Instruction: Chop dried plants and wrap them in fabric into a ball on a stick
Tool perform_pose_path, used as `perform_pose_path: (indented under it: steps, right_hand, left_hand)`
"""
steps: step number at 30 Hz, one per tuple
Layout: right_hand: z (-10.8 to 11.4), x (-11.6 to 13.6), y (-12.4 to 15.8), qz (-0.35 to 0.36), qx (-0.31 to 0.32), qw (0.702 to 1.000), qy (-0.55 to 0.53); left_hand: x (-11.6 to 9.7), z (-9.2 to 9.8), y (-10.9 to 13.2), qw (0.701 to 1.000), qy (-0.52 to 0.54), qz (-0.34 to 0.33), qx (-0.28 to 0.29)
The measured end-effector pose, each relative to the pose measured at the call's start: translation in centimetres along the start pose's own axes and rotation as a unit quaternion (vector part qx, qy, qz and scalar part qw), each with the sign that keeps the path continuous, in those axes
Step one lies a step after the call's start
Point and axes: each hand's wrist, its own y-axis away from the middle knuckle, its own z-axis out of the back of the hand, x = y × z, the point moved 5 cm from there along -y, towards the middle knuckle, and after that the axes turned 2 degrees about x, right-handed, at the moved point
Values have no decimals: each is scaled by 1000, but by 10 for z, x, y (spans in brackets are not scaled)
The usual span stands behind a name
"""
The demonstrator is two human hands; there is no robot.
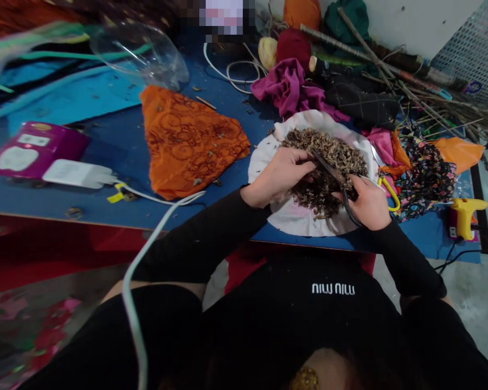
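Note:
A pair of dark-handled scissors [329,165] is in my right hand [368,203], its fingers curled around the handles. The blades point up and left across a heap of dried, curled brown plant matter [347,151]. My left hand [287,176] reaches into the same heap, close to the blade tips, with thumb and fingers pinched on some of the dried plant matter. The exact bit between those fingertips is partly hidden. Underneath the heap lies a round white cloth [284,219] with a wavy rim, near the table's front edge.
To the left lie an orange patterned cloth [187,141], a purple power box [40,146] and a white charger [79,173] whose cable crosses my left arm. On the right are yellow-handled scissors [392,195], a floral cloth [423,173] and a yellow glue gun [466,214]. Sticks [374,59] lie behind.

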Motion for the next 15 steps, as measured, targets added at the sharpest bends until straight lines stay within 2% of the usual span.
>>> perform_pose_path:
  steps: [2,6,11,15]
  right_hand:
    - [4,-4,-1,-7,-17,999,-26]
    - [13,-11,-2,-24,-32,998,-38]
    - [10,-9,-1,-1,-4,1000,-19]
    - [6,-4,-1,5,-3,1000,11]
  left_hand:
    - [2,1,-2,998,54,23,-3]
    - [2,1,-3,989,136,46,26]
    - [3,6,-2,991,127,35,-5]
    - [6,5,-3,995,94,34,-7]
